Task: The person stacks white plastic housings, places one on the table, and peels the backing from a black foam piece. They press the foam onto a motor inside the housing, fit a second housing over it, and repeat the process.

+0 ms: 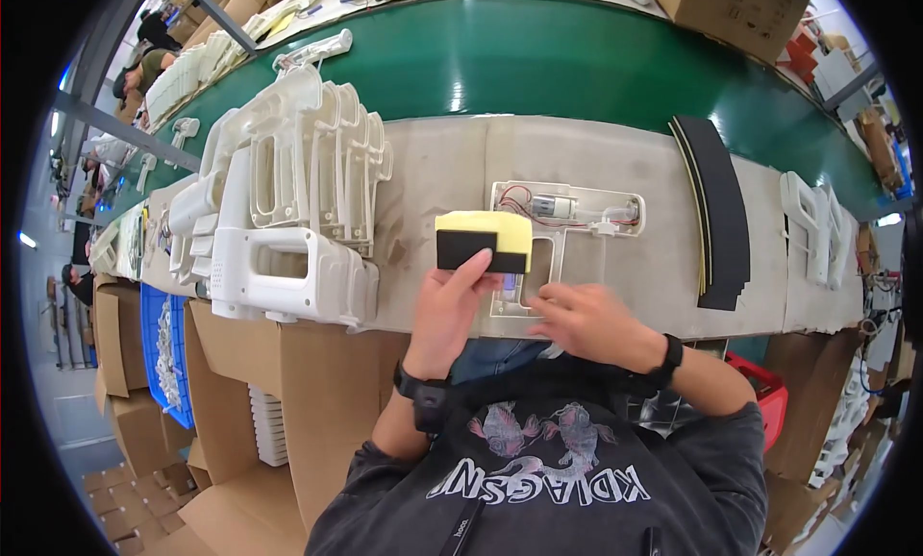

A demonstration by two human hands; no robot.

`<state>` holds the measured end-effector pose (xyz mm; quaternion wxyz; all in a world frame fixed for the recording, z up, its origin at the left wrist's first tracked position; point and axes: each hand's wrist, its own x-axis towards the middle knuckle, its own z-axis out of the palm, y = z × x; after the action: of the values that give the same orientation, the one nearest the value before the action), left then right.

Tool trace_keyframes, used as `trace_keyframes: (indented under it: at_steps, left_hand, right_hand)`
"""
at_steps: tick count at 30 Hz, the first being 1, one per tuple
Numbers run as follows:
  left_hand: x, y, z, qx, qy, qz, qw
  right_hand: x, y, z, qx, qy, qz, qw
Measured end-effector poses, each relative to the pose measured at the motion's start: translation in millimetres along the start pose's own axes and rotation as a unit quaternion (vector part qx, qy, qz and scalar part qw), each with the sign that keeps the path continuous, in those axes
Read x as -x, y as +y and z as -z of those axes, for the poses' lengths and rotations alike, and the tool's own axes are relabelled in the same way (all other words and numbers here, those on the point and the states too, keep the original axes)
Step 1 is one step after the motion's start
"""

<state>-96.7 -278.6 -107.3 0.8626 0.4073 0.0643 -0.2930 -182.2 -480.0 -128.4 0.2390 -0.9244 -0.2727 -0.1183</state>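
Observation:
My left hand (450, 311) is closed on a yellow backing sheet (484, 221) with black foam pieces (467, 246) on it, thumb on the front. Behind and beside the sheet lies an open white plastic housing half (630, 223). Red wires (516, 198), a silvery cylindrical part (548, 206) and a clear part near its far right end show inside it. My right hand (594, 321) is at the near end of that housing, its fingers curled together near the handle frame. Whether something small sits between those fingertips cannot be made out.
Stacked white housing shells (312, 172) stand on the left of the table. To the right lie a stack of long black foam strips (711, 215) and more white shells (812, 229). A green conveyor belt (538, 56) runs behind. Cardboard boxes (332, 393) and a blue crate (163, 349) stand below.

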Motion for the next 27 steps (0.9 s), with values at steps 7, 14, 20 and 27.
trace_keyframes:
  at_steps: [7, 14, 20, 27]
  left_hand:
    - [2, -29, -11, -0.194, 0.028, -0.094, 0.976]
    - [15, -25, 5, -0.157, 0.050, -0.096, 0.982]
    - [17, -12, 28, -0.166, 0.077, -0.080, 0.980]
    - [22, -16, 31, -0.165, 0.069, -0.084, 0.980]
  right_hand:
    - [-27, -6, 32, 0.006, 0.182, -0.067, 0.981]
    - [-23, 16, 14, -0.286, 0.162, -0.111, 0.938]
    - [-38, 73, 28, -0.049, 0.142, -0.204, 0.967]
    - [-49, 76, 20, 0.031, 0.112, -0.145, 0.983]
